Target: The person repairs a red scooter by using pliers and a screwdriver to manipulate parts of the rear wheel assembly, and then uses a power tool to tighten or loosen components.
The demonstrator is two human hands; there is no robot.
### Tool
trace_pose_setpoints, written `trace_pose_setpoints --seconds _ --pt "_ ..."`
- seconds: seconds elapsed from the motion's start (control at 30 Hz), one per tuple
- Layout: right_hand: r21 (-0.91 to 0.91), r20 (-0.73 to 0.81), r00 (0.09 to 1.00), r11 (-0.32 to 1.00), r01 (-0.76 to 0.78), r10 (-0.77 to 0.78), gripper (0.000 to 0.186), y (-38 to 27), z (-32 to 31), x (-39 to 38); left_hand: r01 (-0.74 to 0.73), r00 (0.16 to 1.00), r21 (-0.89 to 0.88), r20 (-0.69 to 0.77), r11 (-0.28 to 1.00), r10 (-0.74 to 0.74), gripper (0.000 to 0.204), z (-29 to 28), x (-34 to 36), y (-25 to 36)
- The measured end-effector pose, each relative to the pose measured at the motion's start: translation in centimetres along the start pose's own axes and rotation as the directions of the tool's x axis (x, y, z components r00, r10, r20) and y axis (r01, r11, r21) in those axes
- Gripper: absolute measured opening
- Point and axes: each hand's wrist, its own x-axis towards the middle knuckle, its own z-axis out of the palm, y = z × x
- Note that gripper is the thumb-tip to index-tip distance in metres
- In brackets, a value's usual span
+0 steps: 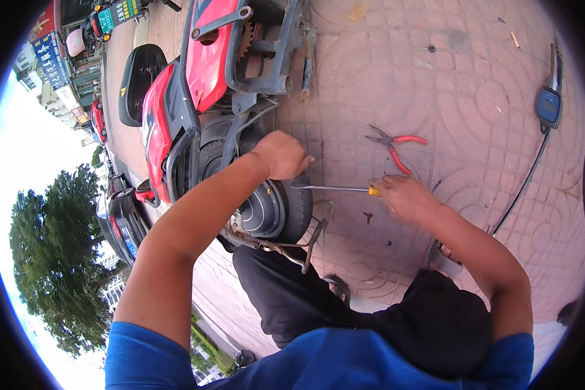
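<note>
A red and black electric scooter [208,58] lies tipped on its side, its wheel hub [264,211] close in front of me. My left hand [283,155] is closed in a fist over the upper part of the black tyre [299,211]; whatever its fingers hold is hidden. In my right hand [406,196] is a screwdriver [338,188] with a yellow handle and a long metal shaft. The shaft points left, and its tip meets the tyre's outer edge. Just beyond my right hand, pliers [396,144] with red handles lie spread on the paving.
A small dark metal piece [368,218] lies on the pink paving [370,84] near my right hand. At the far right rests an inflator gauge [548,107] with a black hose [523,185]. The scooter's stand [315,244] sticks out beside my knee. Parked cars [125,218] stand to the left.
</note>
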Motion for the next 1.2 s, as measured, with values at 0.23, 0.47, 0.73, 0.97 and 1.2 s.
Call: trace_pose_setpoints --seconds 0.23,0.47,0.73,0.97,1.2 --pt "0.515 0.037 0.998 0.856 -0.054 0.041 0.056 -6.8 -2.2 -1.7 0.001 1.000 -0.007 -0.024 1.000 -0.002 0.055 0.0 -0.1 -0.3" --pt "0.893 0.403 0.904 0.152 -0.423 0.146 0.048 -8.9 -3.1 -0.4 0.016 0.998 -0.022 -0.053 1.000 -0.018 0.053 0.4 -0.3 -0.3" --pt "0.894 0.430 0.877 0.032 -0.446 0.217 0.046 -10.7 -2.6 0.0 0.011 0.998 -0.019 -0.054 1.000 -0.012 0.053 0.1 -0.2 -0.1" --pt "0.866 0.360 0.927 0.331 -0.375 0.108 0.047 -7.2 -2.6 1.3 0.005 0.998 -0.019 -0.057 1.000 -0.006 0.054 0.3 -0.2 -0.2" --pt "0.822 0.345 0.938 0.478 -0.310 0.014 0.044 -6.0 -2.4 3.6 0.033 0.996 0.026 0.077 0.999 -0.035 0.053 -1.0 -0.2 0.3"
